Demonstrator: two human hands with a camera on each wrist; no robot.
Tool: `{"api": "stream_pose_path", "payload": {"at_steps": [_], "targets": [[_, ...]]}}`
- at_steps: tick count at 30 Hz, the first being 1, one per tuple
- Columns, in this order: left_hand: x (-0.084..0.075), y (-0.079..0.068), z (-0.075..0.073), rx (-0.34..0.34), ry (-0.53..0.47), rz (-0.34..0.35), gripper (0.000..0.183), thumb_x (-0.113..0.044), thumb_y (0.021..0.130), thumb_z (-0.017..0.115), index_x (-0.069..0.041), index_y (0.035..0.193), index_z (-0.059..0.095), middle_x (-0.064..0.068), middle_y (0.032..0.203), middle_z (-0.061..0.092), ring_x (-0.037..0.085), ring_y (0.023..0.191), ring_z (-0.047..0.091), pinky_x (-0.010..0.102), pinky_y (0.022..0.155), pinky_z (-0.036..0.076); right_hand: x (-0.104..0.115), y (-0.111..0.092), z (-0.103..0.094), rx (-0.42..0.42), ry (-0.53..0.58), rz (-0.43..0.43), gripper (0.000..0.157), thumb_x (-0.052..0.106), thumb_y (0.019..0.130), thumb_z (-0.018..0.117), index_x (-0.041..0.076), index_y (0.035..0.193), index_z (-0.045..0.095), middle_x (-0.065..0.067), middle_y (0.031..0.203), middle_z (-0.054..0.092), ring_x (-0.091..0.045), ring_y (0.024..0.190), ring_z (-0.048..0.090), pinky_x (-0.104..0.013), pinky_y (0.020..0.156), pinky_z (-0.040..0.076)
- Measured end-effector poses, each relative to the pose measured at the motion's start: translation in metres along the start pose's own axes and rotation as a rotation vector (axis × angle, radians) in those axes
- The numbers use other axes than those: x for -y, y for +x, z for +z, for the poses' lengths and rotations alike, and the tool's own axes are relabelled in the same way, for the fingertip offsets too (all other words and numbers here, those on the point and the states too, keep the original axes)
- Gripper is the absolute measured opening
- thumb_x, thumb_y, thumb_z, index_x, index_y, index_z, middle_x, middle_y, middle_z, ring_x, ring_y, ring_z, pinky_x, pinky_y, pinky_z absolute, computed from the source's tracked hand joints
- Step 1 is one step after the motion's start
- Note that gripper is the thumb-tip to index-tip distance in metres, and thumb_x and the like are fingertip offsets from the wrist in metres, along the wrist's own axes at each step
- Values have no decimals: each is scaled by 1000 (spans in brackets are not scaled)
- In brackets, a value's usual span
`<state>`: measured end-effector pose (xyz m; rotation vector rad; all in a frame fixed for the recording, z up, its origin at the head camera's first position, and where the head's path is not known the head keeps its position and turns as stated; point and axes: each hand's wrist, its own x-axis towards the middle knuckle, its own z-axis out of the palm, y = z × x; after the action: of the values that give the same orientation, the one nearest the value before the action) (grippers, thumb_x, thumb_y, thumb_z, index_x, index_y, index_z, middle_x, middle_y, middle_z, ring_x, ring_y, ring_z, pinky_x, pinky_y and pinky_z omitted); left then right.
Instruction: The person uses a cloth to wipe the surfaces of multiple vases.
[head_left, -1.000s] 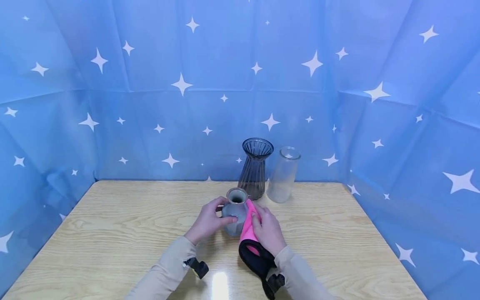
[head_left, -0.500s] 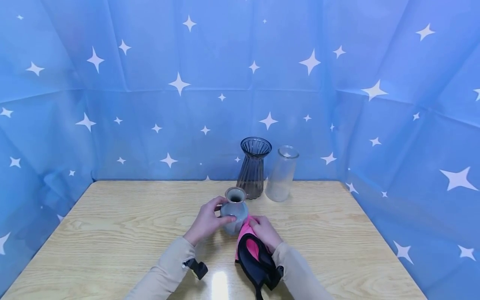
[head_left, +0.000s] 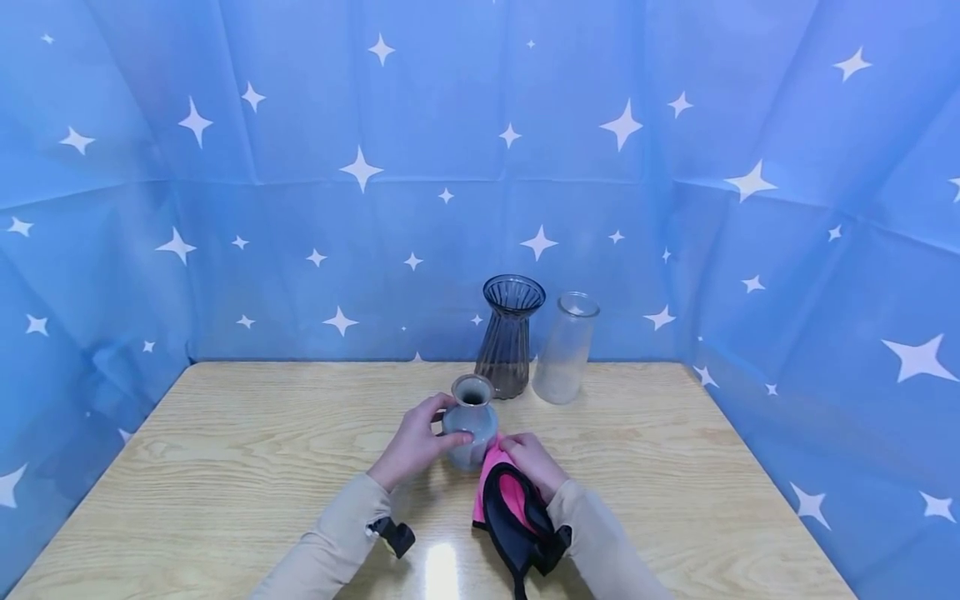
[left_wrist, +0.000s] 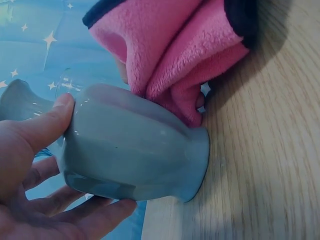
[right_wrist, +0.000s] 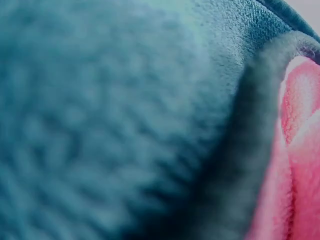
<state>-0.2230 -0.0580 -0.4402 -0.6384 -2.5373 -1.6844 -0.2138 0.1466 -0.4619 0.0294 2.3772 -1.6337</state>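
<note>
A small grey-blue ceramic vase (head_left: pixel 470 437) stands upright on the wooden table, its base on the wood in the left wrist view. My left hand (head_left: pixel 414 443) grips it from the left, thumb at the front and fingers round the far side. At the vase's lower right, my right hand (head_left: pixel 531 461) pinches a fleecy cloth (head_left: pixel 491 479), pink on one side and dark on the other. In the left wrist view the pink cloth (left_wrist: pixel 170 50) touches the vase's side close to the base. Folds hide most right fingertips, and cloth fills the right wrist view.
Behind the vase stand a ribbed dark glass vase (head_left: pixel 512 333) and a clear glass vase (head_left: pixel 566 350), close together. The wooden table (head_left: pixel 262 450) ends at a blue star-patterned curtain (head_left: pixel 450 125) at the back and sides.
My right hand has slid the cloth from beside the vase's neck down to its lower right side, nearer to me. My left hand and the vase stay nearly in place.
</note>
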Motion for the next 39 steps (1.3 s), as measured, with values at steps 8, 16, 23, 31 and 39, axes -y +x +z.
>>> {"api": "stream_pose_path", "payload": {"at_steps": [8, 16, 23, 31, 39], "targets": [[2, 0, -2, 16, 0, 26, 40, -15, 81, 79, -4, 114, 59, 15, 119, 59, 43, 114, 54, 55, 90, 50, -2, 3, -12, 95, 126, 6, 25, 15, 94, 45, 5, 76, 60, 1, 68, 52, -9, 63, 48, -21, 62, 39], [2, 3, -4, 59, -44, -17, 40, -14, 83, 78, -5, 117, 59, 14, 122, 58, 45, 118, 52, 48, 90, 52, 4, 3, -9, -68, 71, -120, 37, 10, 99, 45, -12, 127, 54, -22, 122, 60, -29, 113, 54, -44, 102, 40], [3, 6, -5, 62, -60, 5, 38, -9, 82, 78, -3, 115, 60, 15, 119, 60, 45, 115, 54, 45, 91, 52, 17, -1, -11, -162, -77, -369, 36, 4, 97, 51, 2, 133, 56, -17, 129, 58, -29, 117, 53, -43, 100, 41], [3, 7, -5, 79, -63, 26, 39, -6, 82, 77, -1, 117, 61, 15, 119, 61, 43, 116, 54, 50, 95, 48, 41, -7, -11, -202, -340, -627, 38, 5, 93, 59, 2, 131, 59, -14, 118, 62, -25, 105, 60, -42, 90, 50], [0, 7, -6, 143, -31, 38, 43, -9, 88, 72, -1, 127, 55, 17, 126, 57, 38, 120, 52, 51, 98, 46, 52, -5, -21, -53, 73, -437, 37, 5, 99, 51, 3, 135, 55, -14, 126, 60, -19, 97, 59, -23, 82, 47]]}}
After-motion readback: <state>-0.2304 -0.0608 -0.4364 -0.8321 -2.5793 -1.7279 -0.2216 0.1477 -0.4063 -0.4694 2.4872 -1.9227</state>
